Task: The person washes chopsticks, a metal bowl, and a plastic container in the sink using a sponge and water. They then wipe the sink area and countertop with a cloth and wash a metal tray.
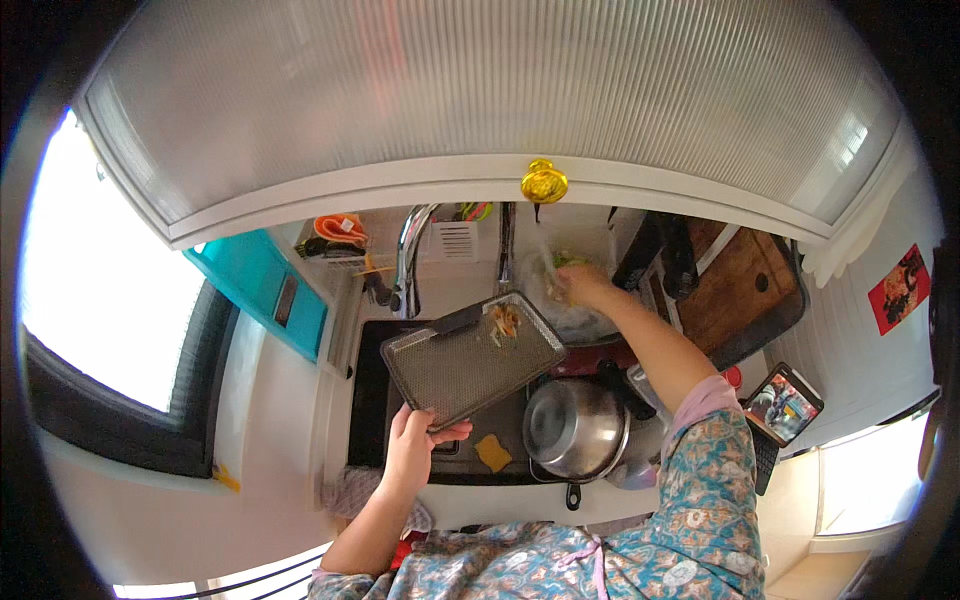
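Observation:
My left hand [416, 446] grips the near corner of a rectangular metal mesh tray [457, 367], which is tilted over the dark sink [367, 405]. Orange and pale food scraps [507, 322] cling to the mesh near the tray's far right corner. Beyond the tray, my right hand [583, 286] reaches into what looks like a clear plastic bag or container [592, 326] behind the sink. Something green [568, 259] shows at its fingertips, but blur hides whether the fingers hold it.
A chrome faucet [409, 255] rises behind the sink. A yellow sponge [493, 453] and an overturned steel pot [566, 427] occupy the near side. Boards [724, 292] and a propped phone [784, 405] stand right. The cabinet door [480, 90] overhangs the counter.

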`<state>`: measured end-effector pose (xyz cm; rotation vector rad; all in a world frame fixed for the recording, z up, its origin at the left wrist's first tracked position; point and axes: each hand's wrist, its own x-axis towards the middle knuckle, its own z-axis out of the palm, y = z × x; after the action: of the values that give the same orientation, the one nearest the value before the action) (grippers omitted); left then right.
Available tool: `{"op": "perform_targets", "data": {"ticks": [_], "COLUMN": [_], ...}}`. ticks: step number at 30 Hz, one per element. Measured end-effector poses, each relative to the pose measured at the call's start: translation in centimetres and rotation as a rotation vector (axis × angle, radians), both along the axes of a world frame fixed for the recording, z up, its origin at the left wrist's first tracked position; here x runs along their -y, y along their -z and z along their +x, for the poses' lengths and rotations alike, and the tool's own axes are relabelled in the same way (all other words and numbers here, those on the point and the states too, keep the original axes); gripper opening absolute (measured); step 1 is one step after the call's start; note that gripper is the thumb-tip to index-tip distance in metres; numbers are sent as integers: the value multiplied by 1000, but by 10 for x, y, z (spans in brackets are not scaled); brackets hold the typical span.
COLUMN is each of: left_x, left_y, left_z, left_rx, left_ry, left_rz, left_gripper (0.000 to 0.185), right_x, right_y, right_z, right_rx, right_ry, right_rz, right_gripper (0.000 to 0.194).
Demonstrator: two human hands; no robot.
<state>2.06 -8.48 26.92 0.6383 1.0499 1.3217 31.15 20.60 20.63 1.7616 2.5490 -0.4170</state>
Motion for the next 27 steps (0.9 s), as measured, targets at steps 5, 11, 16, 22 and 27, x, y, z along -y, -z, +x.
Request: {"op": "perform_targets", "data": {"ticks": [5, 11, 16, 22, 27], "left_x": [-18, -50, -86, -141, -171], "left_y": [-5, -15, -29, -37, -47], "left_z": [10, 27, 52, 66, 69], "left_rx": [-30, -70, -110, -162, -195], "left_ry": [16, 53, 66, 106, 150], "left_rz": [25, 52, 43, -66, -63], "left_gripper": [27, 27, 32, 38, 39], "right_x": [19, 5, -6, 18, 23], "right_y": [-30, -27, -42, -74, -68], "right_z": [-16, 18, 44, 24, 9], "right_rx": [-75, -200, -429, -622, -619], "right_ry": [-34, 36, 121, -244, -531], "right_rz": [-164, 1, 178, 383, 468], "right_gripper": [44, 41, 26, 21, 23]}}
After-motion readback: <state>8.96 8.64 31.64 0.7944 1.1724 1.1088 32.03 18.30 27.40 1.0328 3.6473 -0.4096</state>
